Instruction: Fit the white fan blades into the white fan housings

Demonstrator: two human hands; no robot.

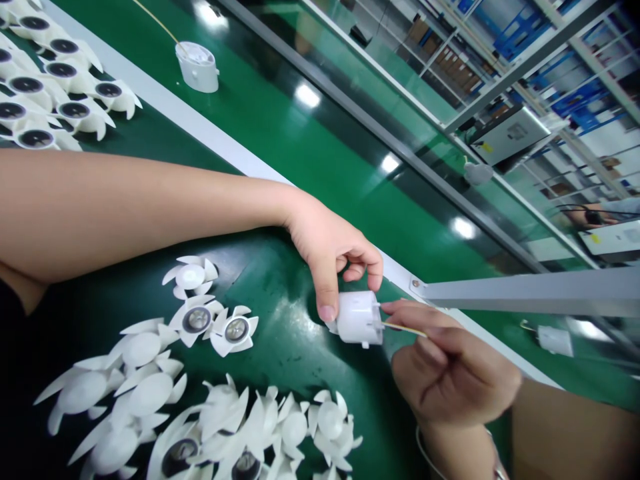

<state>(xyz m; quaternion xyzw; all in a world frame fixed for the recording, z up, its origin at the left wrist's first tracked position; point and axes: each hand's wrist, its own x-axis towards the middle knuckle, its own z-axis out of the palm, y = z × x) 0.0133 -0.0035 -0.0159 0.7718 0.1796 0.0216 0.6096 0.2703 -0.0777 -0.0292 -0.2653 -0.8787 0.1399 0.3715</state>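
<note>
Above the dark green table, my left hand has its thumb and bent fingers around the near end of a white cylindrical housing. The housing lies sideways, its far end toward my right hand. My right hand pinches a thin yellowish wire that runs from that end, and one fingertip is close to the housing's rim. Left of the housing are white fan impellers, some showing round metal centres. More impellers are heaped along the near side.
Many impellers stand in rows at upper left. Past a pale rail, a green belt carries a wired white housing and another. A metal bar crosses at right, above a cardboard box. Another person's hand shows far right.
</note>
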